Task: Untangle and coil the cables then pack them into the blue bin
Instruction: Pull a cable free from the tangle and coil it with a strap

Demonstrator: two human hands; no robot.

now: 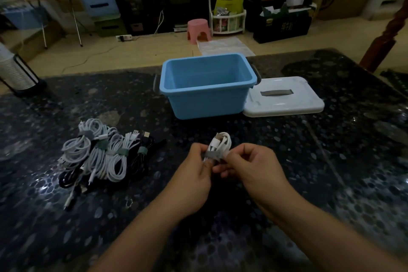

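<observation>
Head view: a dark speckled table (287,161) carrying an open blue bin (207,95), taken here as the landmark. Nothing can be seen inside the bin. Touching the bin's right side lies its white lid (284,97), flat on the table, with a grey handle on top. In front of the bin, above the table and nearest the camera, the left hand (196,174) and the right hand (254,165) meet around one small coiled white cable (220,146). Both hands have curled fingers: the left pinches the coil at its grey strap (213,155), and the right pinches the same strap from the other side, so the coil's loops and one plug stand up above the fingers. In front of the bin and to its left, well apart from the hands, a pile of cables (99,157) rests on the table: several white coils and at least one black one, each bound with a grey or green strap, with loose plug ends trailing toward the camera. Beyond the bin, on the floor, stands a pink stool (198,28).
</observation>
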